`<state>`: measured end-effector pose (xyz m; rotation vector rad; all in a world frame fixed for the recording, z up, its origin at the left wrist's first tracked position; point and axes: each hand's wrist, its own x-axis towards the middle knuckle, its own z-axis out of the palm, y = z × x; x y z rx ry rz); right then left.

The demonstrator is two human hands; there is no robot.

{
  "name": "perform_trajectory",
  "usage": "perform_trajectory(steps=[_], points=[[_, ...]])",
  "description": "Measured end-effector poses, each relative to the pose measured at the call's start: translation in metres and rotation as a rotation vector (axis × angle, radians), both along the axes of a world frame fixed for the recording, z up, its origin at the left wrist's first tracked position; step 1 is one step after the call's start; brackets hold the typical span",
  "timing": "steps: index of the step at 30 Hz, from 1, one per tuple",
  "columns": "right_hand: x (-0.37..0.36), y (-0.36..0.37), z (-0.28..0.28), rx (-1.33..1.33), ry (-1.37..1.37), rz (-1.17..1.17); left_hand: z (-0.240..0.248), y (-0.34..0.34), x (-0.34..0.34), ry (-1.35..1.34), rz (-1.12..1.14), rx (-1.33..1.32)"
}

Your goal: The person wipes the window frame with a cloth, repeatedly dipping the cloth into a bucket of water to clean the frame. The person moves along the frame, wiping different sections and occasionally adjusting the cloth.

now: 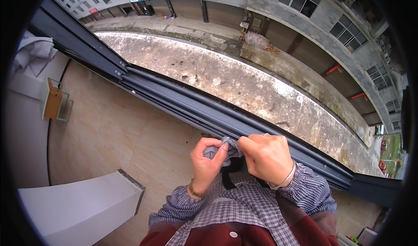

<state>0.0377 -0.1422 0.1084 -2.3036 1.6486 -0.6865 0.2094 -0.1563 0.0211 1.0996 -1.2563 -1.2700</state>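
A crumpled grey cloth (226, 152) is pinched between my two hands, just on the inner side of the dark window track (191, 103). My left hand (208, 161) has its thumb and fingers closed on the cloth's left part. Close beside it, my right hand (267, 156) is curled with its back up, gripping the cloth's twisted upper end. The right fingertips are mostly hidden under that hand. A checked apron (235, 196) and checked sleeve covers show below both hands.
The dark window frame (82, 37) runs from upper left to lower right. Past it lies a stained concrete ledge (209, 80), high above a street with grey buildings. A white panel (82, 206) stands at lower left. Left on the tiled floor (109, 111) are a small wooden-and-glass box (53, 100) and grey fabric (37, 56).
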Motion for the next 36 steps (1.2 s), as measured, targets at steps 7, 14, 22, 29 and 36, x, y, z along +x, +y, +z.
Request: perform_trajectory(steps=[7, 14, 22, 29, 36], points=[[0.014, -0.006, 0.001, -0.021, 0.071, -0.003, -0.002, -0.003, 0.004, 0.016, 0.022, -0.051], [0.032, -0.019, -0.012, -0.038, 0.048, -0.022, -0.017, -0.007, 0.022, 0.122, 0.065, -0.105], [0.097, -0.091, -0.014, -0.086, 0.146, 0.066, -0.033, -0.049, 0.063, 0.117, 0.255, -0.1], [0.168, -0.172, -0.021, -0.182, 0.21, 0.127, -0.034, -0.113, 0.108, 0.161, 0.428, -0.187], [0.205, -0.223, -0.028, -0.182, 0.14, 0.163, -0.044, -0.163, 0.145, 0.126, 0.464, -0.211]])
